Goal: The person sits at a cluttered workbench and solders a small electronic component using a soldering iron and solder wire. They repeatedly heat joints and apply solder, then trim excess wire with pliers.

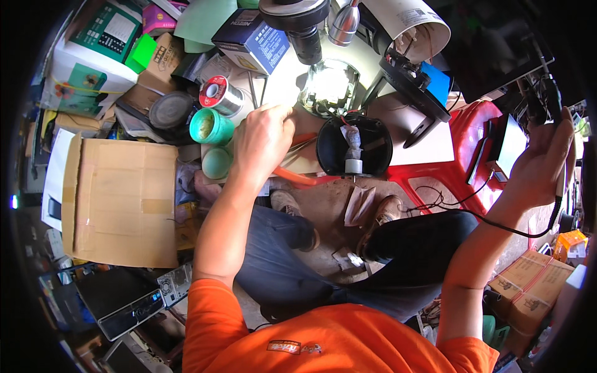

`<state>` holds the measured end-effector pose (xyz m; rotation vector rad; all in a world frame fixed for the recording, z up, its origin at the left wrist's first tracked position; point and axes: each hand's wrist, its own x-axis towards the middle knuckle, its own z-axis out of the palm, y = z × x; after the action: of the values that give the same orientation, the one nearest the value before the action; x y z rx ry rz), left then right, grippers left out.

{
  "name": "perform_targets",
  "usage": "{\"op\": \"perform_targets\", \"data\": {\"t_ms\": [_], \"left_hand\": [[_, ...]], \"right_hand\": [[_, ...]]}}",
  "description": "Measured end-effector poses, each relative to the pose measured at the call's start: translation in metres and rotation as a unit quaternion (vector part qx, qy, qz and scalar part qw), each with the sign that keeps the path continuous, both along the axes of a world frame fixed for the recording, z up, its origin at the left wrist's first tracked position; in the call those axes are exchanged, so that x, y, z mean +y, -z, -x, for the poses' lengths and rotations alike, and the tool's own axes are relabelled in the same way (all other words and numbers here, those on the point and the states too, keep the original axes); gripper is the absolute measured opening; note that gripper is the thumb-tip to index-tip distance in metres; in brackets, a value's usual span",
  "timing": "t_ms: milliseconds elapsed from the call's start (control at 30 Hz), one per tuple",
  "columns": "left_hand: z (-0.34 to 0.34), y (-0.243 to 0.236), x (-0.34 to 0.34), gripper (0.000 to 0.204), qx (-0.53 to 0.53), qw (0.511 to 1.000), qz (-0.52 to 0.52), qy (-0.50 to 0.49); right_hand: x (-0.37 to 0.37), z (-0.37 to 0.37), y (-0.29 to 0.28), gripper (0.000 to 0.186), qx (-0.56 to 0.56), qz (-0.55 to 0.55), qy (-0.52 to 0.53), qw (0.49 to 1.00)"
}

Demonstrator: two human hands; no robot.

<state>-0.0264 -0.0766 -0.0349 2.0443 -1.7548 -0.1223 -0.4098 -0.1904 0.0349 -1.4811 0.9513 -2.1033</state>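
Note:
My left hand [264, 133] has curled fingers at the worktop [420, 140], beside the solder spool [219, 93] and two green tubs [210, 125]; what they hold, if anything, is hidden. An orange-handled tool [298, 177] lies partly under it. Right of that hand is a round black housing [326, 146] with a wrapped cylindrical part inside and wires running to a brightly lit round part [324, 96] behind it. My right hand [541, 161], raised at the far right, grips a slim corded tool [564, 171] whose black cable loops downward.
A cardboard flap [121, 199], boxes [102, 87] and a computer case [118, 304] crowd the left. A red plastic stool [466, 143], a dark stand [423, 105] and a white cylinder [410, 22] are at right. A dark lamp head [298, 28] hangs above. Taped cartons [525, 283] sit lower right.

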Motion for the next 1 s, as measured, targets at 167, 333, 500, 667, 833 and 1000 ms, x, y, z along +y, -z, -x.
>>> {"op": "perform_targets", "data": {"t_ms": [167, 333, 500, 667, 833, 1000], "left_hand": [[-0.004, 0.0, 0.0, 0.011, 0.027, 0.997, 0.053, 0.039], [-0.014, -0.014, 0.018, 0.008, 0.105, 0.993, 0.054, 0.025], [-0.012, -0.021, 0.016, 0.01, 0.229, 0.973, 0.036, -0.011], [-0.007, -0.017, 0.014, 0.01, 0.269, 0.959, 0.091, 0.015], [0.0, -0.009, 0.001, 0.014, 0.28, 0.953, 0.114, 0.01], [0.001, -0.008, -0.002, 0.012, 0.266, 0.95, 0.159, 0.025]], "right_hand": [[0.012, -0.009, -0.002, 0.03, 0.141, -0.02, 0.104, 0.984], [0.031, -0.015, -0.009, 0.038, 0.242, -0.053, 0.031, 0.968], [0.027, -0.005, -0.014, 0.045, 0.225, -0.015, -0.091, 0.97], [-0.001, -0.038, -0.024, 0.037, 0.146, -0.07, -0.297, 0.941], [-0.024, -0.08, -0.021, 0.037, 0.197, -0.16, -0.382, 0.888], [-0.026, -0.105, -0.013, 0.028, 0.19, -0.137, -0.391, 0.89]]}}
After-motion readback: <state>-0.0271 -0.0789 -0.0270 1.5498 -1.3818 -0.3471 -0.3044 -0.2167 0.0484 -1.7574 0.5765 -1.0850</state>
